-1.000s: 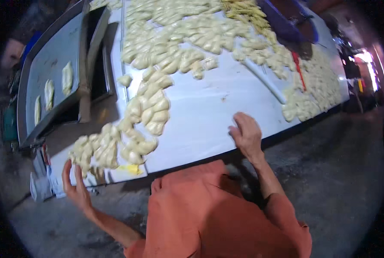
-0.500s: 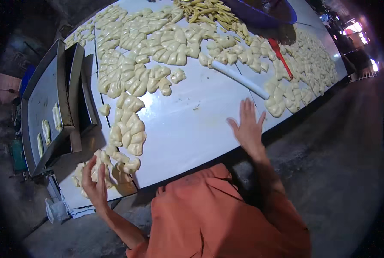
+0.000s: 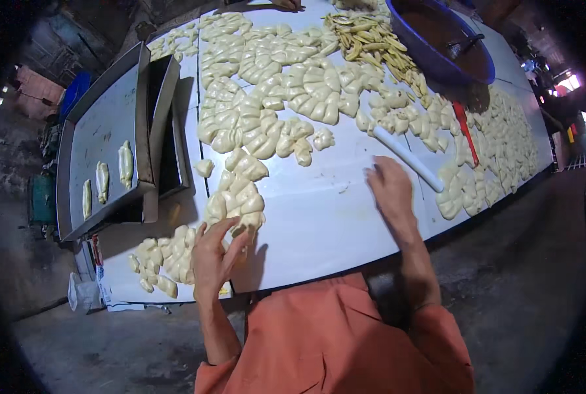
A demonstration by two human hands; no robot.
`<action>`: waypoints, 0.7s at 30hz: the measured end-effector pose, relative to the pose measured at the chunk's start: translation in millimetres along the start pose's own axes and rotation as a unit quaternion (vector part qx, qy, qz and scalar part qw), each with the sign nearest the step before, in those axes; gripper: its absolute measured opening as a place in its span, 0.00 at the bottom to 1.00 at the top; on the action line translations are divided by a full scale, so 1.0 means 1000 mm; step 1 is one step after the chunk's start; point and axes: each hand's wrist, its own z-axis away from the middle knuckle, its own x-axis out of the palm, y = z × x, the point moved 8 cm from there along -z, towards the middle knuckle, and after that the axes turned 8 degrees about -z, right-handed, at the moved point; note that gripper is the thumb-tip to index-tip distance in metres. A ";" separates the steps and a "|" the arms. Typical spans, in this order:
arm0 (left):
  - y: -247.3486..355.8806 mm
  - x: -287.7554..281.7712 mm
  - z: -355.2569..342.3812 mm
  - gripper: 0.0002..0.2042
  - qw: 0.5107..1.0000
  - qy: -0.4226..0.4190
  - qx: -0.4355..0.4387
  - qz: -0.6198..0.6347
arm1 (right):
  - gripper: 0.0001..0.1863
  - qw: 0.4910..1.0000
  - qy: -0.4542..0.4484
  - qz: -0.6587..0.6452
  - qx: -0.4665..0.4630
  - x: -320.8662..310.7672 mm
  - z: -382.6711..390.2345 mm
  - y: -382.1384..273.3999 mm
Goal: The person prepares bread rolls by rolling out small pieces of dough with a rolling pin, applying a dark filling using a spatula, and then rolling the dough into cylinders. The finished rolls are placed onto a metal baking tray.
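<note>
Left hand (image 3: 211,259) is nearer, fingers spread; the dough strip (image 3: 242,187) lies just beyond, long axis toward the worktop's (image 3: 306,240) far edge. Right hand (image 3: 395,194), fingers bent, is well apart.

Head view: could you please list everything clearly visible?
Table: one, white, centre
Dough pieces: many, cream, across table
Strips: many, yellow, table's far side
Basin: one, purple, far right
Utensil: one, dark, in basin
Slim tool: one, red, on right dough
Rod: one, white, right of centre
Trays: at least two, grey, left
Rolls: three, cream, leftmost tray
Bag: one, whitish, lower left
Shirt: one, orange, bottom
Left hand: one, bare, by dough
Right hand: one, bare, near rod
</note>
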 end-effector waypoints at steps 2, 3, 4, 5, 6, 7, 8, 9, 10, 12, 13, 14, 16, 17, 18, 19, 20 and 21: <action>0.008 0.006 -0.008 0.19 0.999 -0.029 0.008 0.025 | 0.25 0.986 0.004 -0.166 0.009 0.020 -0.021 -0.038; 0.010 0.008 -0.011 0.18 0.999 -0.030 0.025 0.033 | 0.25 0.986 0.001 -0.166 0.007 0.029 -0.032 -0.051; 0.011 0.009 -0.014 0.18 0.999 -0.030 0.022 0.034 | 0.24 0.994 0.035 -0.105 -0.007 0.033 -0.044 -0.062; 0.014 0.010 -0.015 0.18 0.998 -0.034 0.036 0.031 | 0.24 0.996 0.070 -0.044 -0.022 0.035 -0.055 -0.070; 0.016 0.011 -0.017 0.18 0.998 -0.038 0.050 0.029 | 0.24 0.996 0.068 -0.042 -0.024 0.041 -0.066 -0.075; 0.010 0.018 -0.017 0.19 0.997 -0.061 0.032 0.038 | 0.22 0.996 0.074 -0.022 -0.039 0.046 -0.074 -0.080; 0.006 0.019 -0.017 0.19 0.997 -0.061 0.028 0.038 | 0.20 0.995 0.080 -0.003 -0.054 0.053 -0.081 -0.084; 0.004 0.019 -0.017 0.18 0.997 -0.059 0.028 0.042 | 0.17 0.987 0.118 -0.021 -0.104 0.056 -0.084 -0.082; -0.001 0.017 -0.014 0.18 0.997 -0.055 0.022 0.044 | 0.17 0.988 0.111 -0.024 -0.109 0.053 -0.085 -0.087; -0.008 0.013 -0.011 0.18 0.998 -0.039 0.013 0.049 | 0.15 0.981 -0.035 -0.176 0.078 0.067 -0.087 -0.067; -0.009 0.013 -0.012 0.17 0.998 -0.037 0.020 0.056 | 0.13 0.961 -0.041 -0.256 0.095 0.065 -0.080 -0.058; -0.007 0.012 -0.014 0.17 0.997 -0.034 0.028 0.063 | 0.13 0.943 -0.033 -0.324 0.071 0.059 -0.073 -0.056; -0.005 0.014 -0.018 0.17 0.995 -0.069 0.017 0.067 | 0.13 0.881 -0.069 -0.450 0.128 0.047 -0.040 -0.060; -0.002 0.013 -0.017 0.17 0.995 -0.053 0.025 0.079 | 0.13 0.882 -0.073 -0.447 0.132 0.033 -0.025 -0.072; 0.003 0.015 -0.017 0.17 0.994 -0.041 0.036 0.094 | 0.13 0.849 -0.116 -0.489 0.163 0.029 -0.006 -0.084; 0.006 0.022 -0.018 0.17 0.993 -0.065 0.038 0.093 | 0.14 0.811 -0.154 -0.530 0.194 0.030 0.012 -0.092; 0.009 0.030 -0.017 0.17 0.992 -0.073 0.040 0.098 | 0.13 0.817 -0.209 -0.488 0.225 0.036 0.028 -0.092; 0.017 0.039 -0.015 0.17 0.990 -0.079 0.066 0.096 | 0.13 0.887 -0.209 -0.391 0.133 0.040 0.034 -0.093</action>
